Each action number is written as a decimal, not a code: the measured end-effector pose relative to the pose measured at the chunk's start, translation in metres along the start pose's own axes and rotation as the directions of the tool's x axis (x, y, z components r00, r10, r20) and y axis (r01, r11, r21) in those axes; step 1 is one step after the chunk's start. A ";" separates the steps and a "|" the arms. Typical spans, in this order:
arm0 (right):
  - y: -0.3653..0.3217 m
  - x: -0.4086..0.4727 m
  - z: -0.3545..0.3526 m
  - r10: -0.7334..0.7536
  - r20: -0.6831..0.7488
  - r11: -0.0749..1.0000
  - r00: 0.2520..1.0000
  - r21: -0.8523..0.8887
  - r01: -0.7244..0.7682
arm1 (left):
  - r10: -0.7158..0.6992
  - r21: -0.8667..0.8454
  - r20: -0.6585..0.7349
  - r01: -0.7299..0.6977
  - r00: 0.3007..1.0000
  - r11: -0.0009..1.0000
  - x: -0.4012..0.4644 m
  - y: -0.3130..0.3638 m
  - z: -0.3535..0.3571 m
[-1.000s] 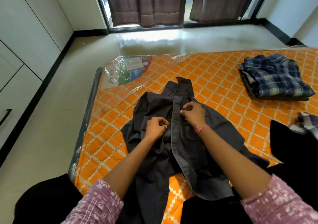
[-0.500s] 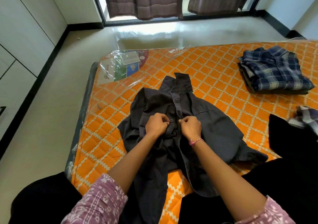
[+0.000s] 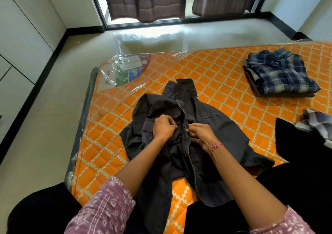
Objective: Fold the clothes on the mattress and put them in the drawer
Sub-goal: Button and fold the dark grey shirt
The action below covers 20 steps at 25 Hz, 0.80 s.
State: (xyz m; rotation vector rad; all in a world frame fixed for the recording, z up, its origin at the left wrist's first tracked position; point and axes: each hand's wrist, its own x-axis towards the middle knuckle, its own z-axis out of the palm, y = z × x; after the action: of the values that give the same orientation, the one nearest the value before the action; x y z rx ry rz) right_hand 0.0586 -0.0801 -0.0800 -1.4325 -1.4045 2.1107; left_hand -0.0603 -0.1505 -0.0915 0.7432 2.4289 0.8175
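Lying face up near the front middle of the orange quilted mattress (image 3: 224, 75): a dark grey shirt (image 3: 221, 133), collar pointing away toward the window, sleeves splayed to both sides, lower front still unfastened and parted so that a wedge of orange shows between the two panels. Pinching the cloth at the button strip, about chest height: left hand (image 3: 164, 126) with fingers curled round a bunch of the left panel, right hand (image 3: 202, 135) with thumb and fingertips nipping the edge of the placket, knuckles of the two nearly touching. Tied round the right wrist, a thin red and white thread (image 3: 216, 146). Covering both upper arms, pink patterned sleeves (image 3: 106, 208). Stacked well apart at the far right of the mattress, a folded blue plaid shirt (image 3: 280, 73) on top of other folded dark pieces. Heaped at the right edge, a black garment (image 3: 296, 144) with a pale checked cloth (image 3: 318, 122) crumpled just beyond it, touching. Peeled back over the far left corner of the mattress, clear plastic wrap (image 3: 122, 72) with printed labels under it. Beyond, glossy pale floor (image 3: 45, 126), brown curtains (image 3: 145, 0) hanging over a dark-framed window, and white cabinet fronts (image 3: 16, 45) along the left wall.
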 end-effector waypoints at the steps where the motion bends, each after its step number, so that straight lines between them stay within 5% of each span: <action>1: 0.001 -0.001 0.003 -0.013 -0.018 1.000 1.000 -0.003 0.013 | 0.000 -0.073 -0.010 -0.001 1.000 0.997 -0.003 -0.001 -0.003; 5: 0.000 -0.004 0.014 -0.090 0.013 0.995 0.996 -0.032 0.091 | -0.058 -0.426 0.084 0.089 0.995 0.901 -0.009 -0.001 -0.016; 8: 0.000 -0.006 0.020 -0.174 0.001 0.978 0.985 -0.118 0.173 | -0.044 -0.503 0.127 0.103 0.991 0.858 -0.015 0.002 -0.024; 12: 0.000 -0.010 0.024 -0.299 -0.047 0.916 0.953 -0.294 0.272 | -0.009 -0.469 0.076 0.044 0.997 0.882 -0.023 0.009 -0.032; 17: -0.011 -0.013 0.028 -0.365 -0.147 0.902 0.919 -0.300 0.310 | 0.183 0.030 -0.038 -0.182 0.982 0.983 -0.026 0.020 -0.044; 20: -0.009 -0.015 0.032 -0.342 -0.113 0.909 0.933 -0.290 0.299 | 0.095 -0.151 -0.007 -0.094 0.995 0.984 -0.023 0.024 -0.046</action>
State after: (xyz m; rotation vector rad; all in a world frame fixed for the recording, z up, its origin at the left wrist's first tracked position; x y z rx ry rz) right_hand 0.0370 -0.1039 -0.0619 -1.3134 -1.7726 1.6137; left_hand -0.0615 -0.1668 -0.0372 0.8047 2.3152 1.0252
